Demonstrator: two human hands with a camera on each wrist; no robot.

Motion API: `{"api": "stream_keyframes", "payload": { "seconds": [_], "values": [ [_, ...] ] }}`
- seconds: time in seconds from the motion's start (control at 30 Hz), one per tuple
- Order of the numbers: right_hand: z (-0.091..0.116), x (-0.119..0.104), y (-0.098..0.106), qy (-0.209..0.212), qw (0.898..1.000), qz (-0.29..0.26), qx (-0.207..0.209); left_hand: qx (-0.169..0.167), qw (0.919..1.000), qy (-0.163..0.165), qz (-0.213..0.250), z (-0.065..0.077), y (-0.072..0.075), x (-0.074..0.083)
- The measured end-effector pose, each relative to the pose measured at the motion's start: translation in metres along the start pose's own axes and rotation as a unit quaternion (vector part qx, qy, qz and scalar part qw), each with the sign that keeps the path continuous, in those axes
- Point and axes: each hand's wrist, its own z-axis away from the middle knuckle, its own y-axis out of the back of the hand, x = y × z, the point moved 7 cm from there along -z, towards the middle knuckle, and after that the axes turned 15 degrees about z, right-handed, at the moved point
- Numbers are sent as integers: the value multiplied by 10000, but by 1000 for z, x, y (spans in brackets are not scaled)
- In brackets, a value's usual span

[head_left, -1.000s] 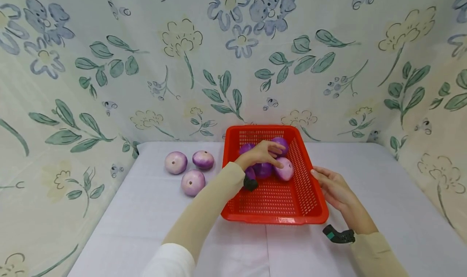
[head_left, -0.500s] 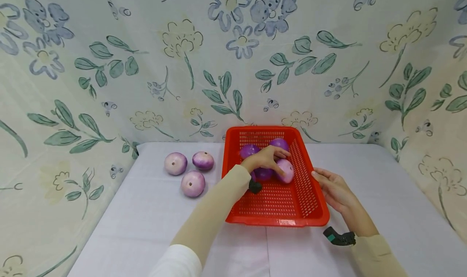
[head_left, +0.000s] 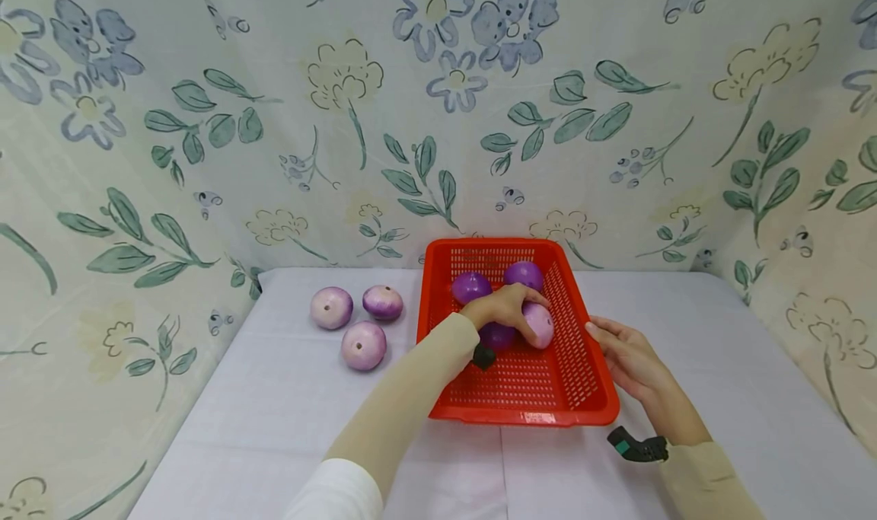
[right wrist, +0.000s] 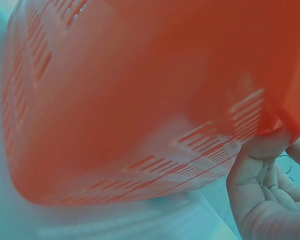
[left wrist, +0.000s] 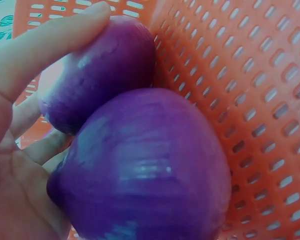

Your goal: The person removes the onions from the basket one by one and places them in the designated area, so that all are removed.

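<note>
Inside the red plastic basket [head_left: 479, 416], my left hand [head_left: 503, 307] grips a pale purple onion [head_left: 540, 325], thumb on its near side and fingers over its far side. The left wrist view shows the thumb across the top of this onion [left wrist: 112, 60], with a darker onion [left wrist: 150, 165] close in front of the palm. Two dark purple onions, one at the back left [head_left: 471, 287] and one at the back right [head_left: 524, 274], lie behind the hand. Another dark onion [head_left: 498, 339] is partly hidden under it. My right hand [head_left: 630, 356] holds the basket's right rim, thumb at the edge.
Left of the basket, three pale onions sit on the white-covered table [head_left: 274, 413]: a left onion [head_left: 332, 307], a back onion [head_left: 382, 302] and a front onion [head_left: 364, 346]. A flowered cloth [head_left: 438, 124] hangs behind the table.
My left hand has moved slightly nearer and to the right, and its fingers have closed round the pale onion, which shifted a little with it. The right hand stays at the rim.
</note>
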Motion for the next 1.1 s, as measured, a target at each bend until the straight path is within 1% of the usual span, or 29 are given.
{"api": "stream_keyframes", "payload": {
  "seconds": [0.13, 0.3, 0.5, 0.63, 0.83, 0.97, 1.1],
  "values": [
    [0, 0, -1, -6, 10000, -4, 8, 6, 10000, -97, 2, 0, 0, 1],
    [0, 0, -2, 6, 10000, 47, -18, 78, 9999, -104, -40, 3, 4, 3],
    [1, 0, -3, 19, 10000, 58, -39, 136, 9998, -134, -18, 9, 10, 9],
    [1, -1, -1, 22, 9999, 152, -19, 97, 9996, -282, 10, 13, 15, 15],
    [1, -2, 0, 73, 9997, 206, -52, 122, 9984, -545, -40, 22, 26, 27],
    [0, -2, 0, 76, 9997, 249, -42, 120, 9980, -611, 104, 30, 32, 33],
    [1, -1, 1, 11, 9996, 277, -5, 127, 9976, -639, 247, 41, 36, 38]
  ]
}}
